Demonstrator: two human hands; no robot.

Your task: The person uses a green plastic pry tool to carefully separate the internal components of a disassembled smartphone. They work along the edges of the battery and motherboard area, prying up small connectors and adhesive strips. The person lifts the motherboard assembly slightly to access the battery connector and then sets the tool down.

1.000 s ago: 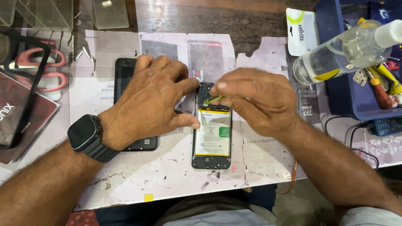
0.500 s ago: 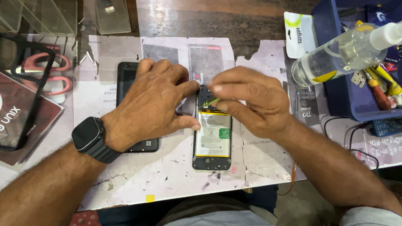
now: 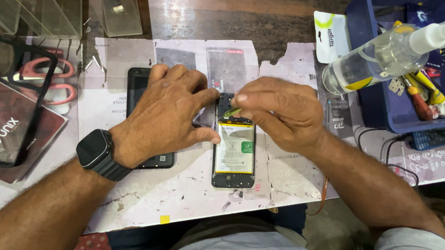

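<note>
An opened phone (image 3: 233,149) lies back-up on the paper-covered bench, its white battery showing. My left hand (image 3: 167,110), with a black smartwatch (image 3: 98,153) on the wrist, presses on the phone's left edge with thumb and forefinger. My right hand (image 3: 278,111) pinches a small greenish tool (image 3: 232,111) and holds its tip at the phone's upper part. A second dark phone (image 3: 140,89) lies under my left hand, mostly hidden.
A blue bin (image 3: 409,57) at the right holds a clear spray bottle (image 3: 383,56) and screwdrivers. A black phone frame (image 3: 4,97) and pink-handled scissors (image 3: 45,82) sit at the left. Clear plastic boxes (image 3: 118,13) stand at the back. Cables hang at the right edge.
Both hands stay on the opened phone. The right hand's fingers have shifted slightly at the phone's upper part; nothing was picked up or let go.
</note>
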